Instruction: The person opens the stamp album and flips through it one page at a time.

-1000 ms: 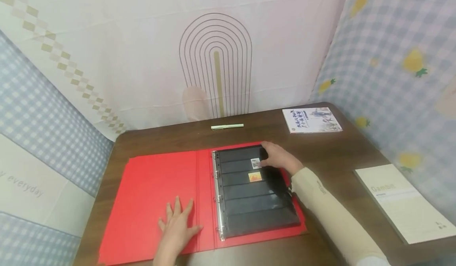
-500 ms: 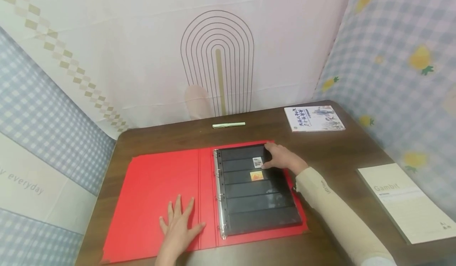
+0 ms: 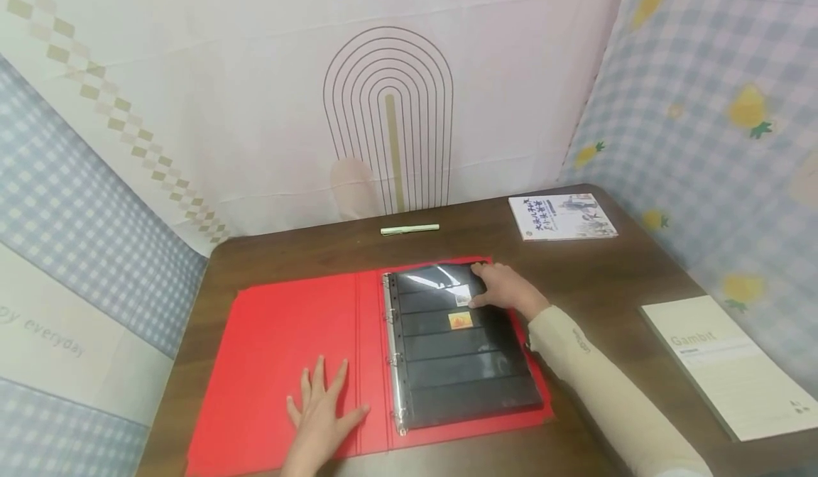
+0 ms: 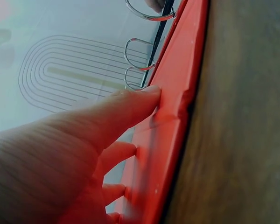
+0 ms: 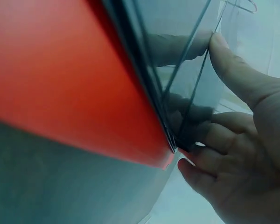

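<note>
A red ring binder [image 3: 275,342] lies spread flat on the table. Its right half carries black stamp pages [image 3: 447,370] on metal rings [image 3: 393,358]. An orange stamp [image 3: 460,320] and a pale stamp [image 3: 462,295] sit in the upper pockets. My right hand [image 3: 508,289] pinches the top page's upper right corner. In the right wrist view the thumb [image 5: 224,53] lies on the page face, and the other fingers [image 5: 219,137] curl at its edge. My left hand [image 3: 321,414] rests on the left cover near the spine, fingers spread; its thumb [image 4: 147,96] touches the red surface.
A pale green pen [image 3: 410,229] lies behind the binder. At the back right is a white illustrated book [image 3: 565,217], and a cream notebook marked Gambit [image 3: 728,370] lies at the right. Patterned cloth [image 3: 275,94] hangs behind the brown table [image 3: 307,250].
Bright glare now crosses the upper part of the top page, where the earlier frames show it dark. Both hands stay in nearly the same places; the head view shifts slightly.
</note>
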A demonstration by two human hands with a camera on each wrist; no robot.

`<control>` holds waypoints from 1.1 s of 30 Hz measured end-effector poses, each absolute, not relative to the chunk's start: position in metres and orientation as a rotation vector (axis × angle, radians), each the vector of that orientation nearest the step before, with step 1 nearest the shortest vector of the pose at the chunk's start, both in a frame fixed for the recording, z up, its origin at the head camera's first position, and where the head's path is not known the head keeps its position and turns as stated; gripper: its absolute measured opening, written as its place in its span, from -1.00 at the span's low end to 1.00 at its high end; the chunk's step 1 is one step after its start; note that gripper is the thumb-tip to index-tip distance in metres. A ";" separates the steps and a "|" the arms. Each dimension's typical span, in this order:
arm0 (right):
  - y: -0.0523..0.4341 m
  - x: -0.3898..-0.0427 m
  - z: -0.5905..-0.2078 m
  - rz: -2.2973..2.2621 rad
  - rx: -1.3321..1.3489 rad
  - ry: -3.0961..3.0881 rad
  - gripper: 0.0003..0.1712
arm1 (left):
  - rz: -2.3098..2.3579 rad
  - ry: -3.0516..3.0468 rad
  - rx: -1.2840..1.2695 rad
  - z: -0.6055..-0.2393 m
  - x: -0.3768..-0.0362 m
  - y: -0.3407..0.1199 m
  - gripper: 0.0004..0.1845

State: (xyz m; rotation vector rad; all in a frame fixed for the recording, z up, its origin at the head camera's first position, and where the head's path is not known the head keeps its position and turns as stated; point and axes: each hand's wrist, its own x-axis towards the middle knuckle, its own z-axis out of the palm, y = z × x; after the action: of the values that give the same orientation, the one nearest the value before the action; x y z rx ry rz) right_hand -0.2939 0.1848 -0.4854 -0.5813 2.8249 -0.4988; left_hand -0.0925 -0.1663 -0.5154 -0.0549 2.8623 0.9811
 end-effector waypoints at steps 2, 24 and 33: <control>0.184 -0.294 -0.485 -0.504 -0.589 2.835 -0.06 | 0.985 2.861 -0.057 -0.515 -0.093 -0.166 -0.06; 0.186 -0.293 -0.472 -0.655 -0.642 2.850 -0.13 | 1.017 2.855 -0.071 -0.520 -0.092 -0.166 -0.07; 0.200 -0.295 -0.470 -0.915 -0.761 2.760 -0.17 | 1.024 2.843 -0.083 -0.519 -0.094 -0.166 -0.08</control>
State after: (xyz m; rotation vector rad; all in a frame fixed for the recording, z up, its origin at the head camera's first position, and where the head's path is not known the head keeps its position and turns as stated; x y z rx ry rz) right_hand -0.2946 0.1996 -0.4703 -0.7609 2.7603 -0.9154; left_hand -0.0935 -0.1663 -0.5185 -0.0834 2.8429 1.0245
